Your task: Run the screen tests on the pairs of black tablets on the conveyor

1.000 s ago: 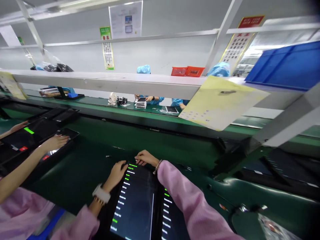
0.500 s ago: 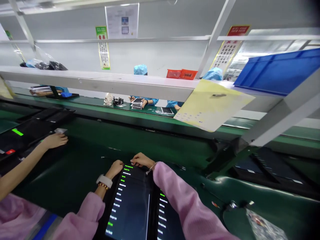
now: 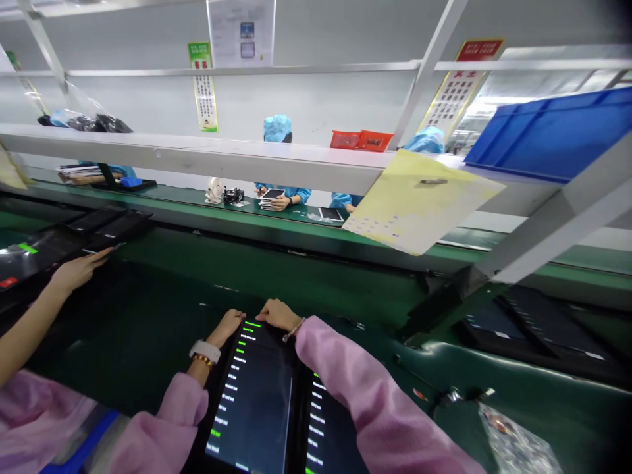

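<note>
A black tablet (image 3: 253, 395) lies in front of me, its lit screen showing a test list in green and white lines. My left hand (image 3: 228, 325), with a pale watch and a beaded bracelet at the wrist, is closed on its upper left corner. Curled at the top edge, my right hand (image 3: 279, 315) has thumb and fingers pressed together; anything between them is hidden. A second lit tablet (image 3: 328, 421) lies close on the right, partly under my right forearm.
At left a co-worker's hand (image 3: 74, 271) reaches over dark tablets (image 3: 44, 250). A cable (image 3: 419, 378) and a clear plastic bag (image 3: 518, 441) lie at right, beyond them more tablets (image 3: 538, 322). A slanted post (image 3: 523, 237) and a yellow sheet (image 3: 419, 204) stand above the green bench (image 3: 187, 263).
My right hand's fingers have curled more closely at the tablet's top edge. My left hand keeps its place. The co-worker's hand has moved left, away from a small block, with its fingers stretched out.
</note>
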A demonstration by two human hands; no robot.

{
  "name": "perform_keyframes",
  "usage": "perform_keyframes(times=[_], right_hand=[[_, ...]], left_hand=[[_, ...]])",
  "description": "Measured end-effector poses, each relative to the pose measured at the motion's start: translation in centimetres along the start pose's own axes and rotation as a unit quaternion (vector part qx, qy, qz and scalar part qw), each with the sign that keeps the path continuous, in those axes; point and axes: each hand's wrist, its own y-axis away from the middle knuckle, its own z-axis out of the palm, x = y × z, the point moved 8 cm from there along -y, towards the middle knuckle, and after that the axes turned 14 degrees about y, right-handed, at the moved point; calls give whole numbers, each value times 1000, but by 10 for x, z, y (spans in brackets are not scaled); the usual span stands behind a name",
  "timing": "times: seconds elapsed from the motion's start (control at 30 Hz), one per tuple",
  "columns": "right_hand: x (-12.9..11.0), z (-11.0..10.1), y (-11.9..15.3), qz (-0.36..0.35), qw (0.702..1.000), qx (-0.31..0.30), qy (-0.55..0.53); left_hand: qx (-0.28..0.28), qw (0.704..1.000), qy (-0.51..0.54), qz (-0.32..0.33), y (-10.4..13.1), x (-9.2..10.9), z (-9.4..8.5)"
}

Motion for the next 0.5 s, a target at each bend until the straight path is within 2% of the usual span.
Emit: perform_keyframes(times=[0.07, 0.13, 0.2, 0.27, 0.33, 0.4, 0.5], right_hand=[[-7, -10, 31, -29, 998, 52, 11], [-5, -18, 79, -73, 991, 110, 7], [9, -20, 134, -112, 980, 163, -6], [34, -22, 190, -137, 952, 270, -49], [68, -12, 233, -92, 935, 338, -55], [95, 3, 265, -40, 920, 387, -36], [113, 31, 292, -9, 910, 414, 24]], left_hand=[[-9, 1000, 14, 18, 23, 2, -7], [-11, 999, 28, 38, 57, -1, -17], [-14, 998, 37, 49, 93, -12, -23], [-30, 997, 36, 62, 120, -22, -23], [-44, 996, 28, 77, 134, -27, -20], [-43, 996, 17, 82, 136, -28, -19], [-17, 998, 3, 60, 139, -32, -24]])
